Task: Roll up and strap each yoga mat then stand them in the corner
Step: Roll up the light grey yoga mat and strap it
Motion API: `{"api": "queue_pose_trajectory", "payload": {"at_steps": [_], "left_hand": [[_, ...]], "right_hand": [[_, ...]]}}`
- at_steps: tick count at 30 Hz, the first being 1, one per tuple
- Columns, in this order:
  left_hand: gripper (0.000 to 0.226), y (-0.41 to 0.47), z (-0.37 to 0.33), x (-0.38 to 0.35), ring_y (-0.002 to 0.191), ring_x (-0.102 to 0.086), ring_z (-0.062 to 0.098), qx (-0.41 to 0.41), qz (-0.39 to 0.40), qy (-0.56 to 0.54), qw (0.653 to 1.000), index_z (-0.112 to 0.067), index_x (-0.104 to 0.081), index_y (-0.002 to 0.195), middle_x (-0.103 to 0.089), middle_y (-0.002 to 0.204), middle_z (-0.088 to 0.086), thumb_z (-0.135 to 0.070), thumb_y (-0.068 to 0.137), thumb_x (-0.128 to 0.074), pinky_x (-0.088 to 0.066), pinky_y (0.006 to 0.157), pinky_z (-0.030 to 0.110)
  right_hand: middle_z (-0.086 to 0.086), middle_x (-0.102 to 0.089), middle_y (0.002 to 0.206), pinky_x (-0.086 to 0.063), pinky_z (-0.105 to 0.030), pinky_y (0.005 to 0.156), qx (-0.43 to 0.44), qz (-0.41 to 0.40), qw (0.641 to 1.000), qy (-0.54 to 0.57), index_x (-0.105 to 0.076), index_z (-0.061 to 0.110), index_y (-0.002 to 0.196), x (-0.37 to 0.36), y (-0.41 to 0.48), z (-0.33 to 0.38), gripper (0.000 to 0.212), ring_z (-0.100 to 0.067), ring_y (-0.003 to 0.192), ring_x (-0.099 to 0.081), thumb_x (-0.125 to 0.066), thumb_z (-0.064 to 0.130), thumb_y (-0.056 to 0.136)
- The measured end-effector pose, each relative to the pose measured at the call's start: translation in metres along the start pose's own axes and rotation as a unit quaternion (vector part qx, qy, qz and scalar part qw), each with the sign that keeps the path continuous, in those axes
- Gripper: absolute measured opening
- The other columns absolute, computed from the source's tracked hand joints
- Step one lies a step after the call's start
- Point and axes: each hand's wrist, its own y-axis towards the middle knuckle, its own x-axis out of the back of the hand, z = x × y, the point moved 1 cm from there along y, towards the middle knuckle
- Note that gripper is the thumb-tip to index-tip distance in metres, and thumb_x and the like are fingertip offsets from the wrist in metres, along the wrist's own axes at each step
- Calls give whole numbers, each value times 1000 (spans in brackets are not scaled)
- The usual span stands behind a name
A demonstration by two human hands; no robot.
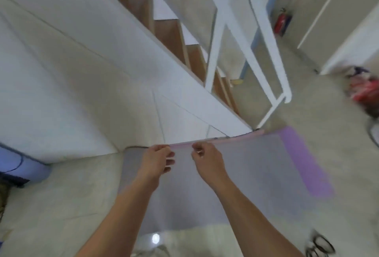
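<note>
The mat (246, 174) lies flat on the floor (61, 205) just ahead of me, its grey face up, running from the near edge of my view to the foot of the stairs (170, 31). Its far edge shows a thin pink line and sits right against the white stair side (82, 72). A purple strip (303, 164) runs along its right side.

Both arms reach out over the mat to that far edge. The left grip (158, 160) has its thumb and forefinger pinched on the edge, the other fingers curled loosely under the palm. The right grip (207, 160) is just beside it, close but apart, with its fingers curled in and pinching the same edge. The picture is smeared, so I cannot tell how much of the mat either one has.

A blue roll (26, 166) lies on the floor at the far left, against the wall's base. A white railing (266, 41) stands right of the stairs. Beyond it a red extinguisher (281, 22) stands by the far wall. Something red and blurred (367, 90) sits on the floor at the right edge. Dark loops of cable (320, 246) lie near right.
</note>
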Motion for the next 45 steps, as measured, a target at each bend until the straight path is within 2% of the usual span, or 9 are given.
{"api": "queue_pose_trajectory", "payload": {"at_steps": [5,10,16,24,28,32,37,42,45], "left_hand": [[9,-45,15,-199,74,-65,27,11,120,57,991,-13,-62,95,-69,84,8,-11,100,-54,-47,70,34],[11,-99,49,-350,81,-70,30,10,230,146,962,-12,-65,102,-72,90,9,-11,98,-54,-50,75,38],[10,-126,76,-461,79,-71,30,18,298,209,931,-10,-65,103,-73,91,9,-13,97,-56,-52,73,38],[15,-101,78,-575,74,-69,27,36,342,235,909,-7,-64,108,-71,91,10,-11,97,-54,-50,67,34],[15,-63,80,-627,74,-70,26,58,330,206,919,-8,-64,107,-72,89,8,-13,98,-54,-52,67,34],[11,3,125,-681,73,-70,25,86,300,206,927,-13,-64,103,-72,89,6,-13,98,-54,-51,66,33],[9,111,232,-779,73,-64,24,95,327,280,898,-18,-61,95,-69,91,5,-14,99,-53,-44,64,29],[16,236,358,-883,57,-58,14,61,328,361,871,-18,-58,83,-62,80,7,-7,96,-56,-40,47,18],[12,314,423,-927,71,-58,22,13,326,426,844,-18,-59,76,-67,85,17,-12,85,-56,-39,60,28]], "right_hand": [[6,-67,112,-43,-18,78,-121,-105,986,49,-66,20,118,156,-41,-132,24,-9,92,-60,-59,20,95],[6,-68,114,-47,-22,80,-228,-192,952,74,-66,23,117,257,-105,-242,25,-13,98,-63,-56,21,94],[4,-69,109,-52,-28,82,-319,-239,912,94,-67,22,113,307,-142,-318,25,-14,94,-63,-56,19,92],[4,-67,103,-40,-21,68,-388,-245,883,93,-68,23,113,367,-117,-365,25,-13,83,-56,-54,22,92],[4,-68,108,-40,-20,70,-397,-219,886,93,-68,24,113,385,-66,-414,25,-11,86,-57,-57,22,92],[6,-69,110,-43,-22,79,-397,-144,903,81,-68,25,115,378,1,-511,25,-12,94,-60,-58,24,92],[1,-60,127,-38,-20,86,-401,-30,914,47,-57,21,134,357,100,-681,39,-18,116,-57,-55,24,95],[-4,-50,143,-41,-36,106,-406,6,914,-22,-42,23,146,328,207,-878,55,-25,129,-50,-57,33,94],[-5,-43,151,-36,-37,110,-395,34,916,-58,-31,20,152,309,263,-976,71,-26,136,-43,-64,38,91]]}}
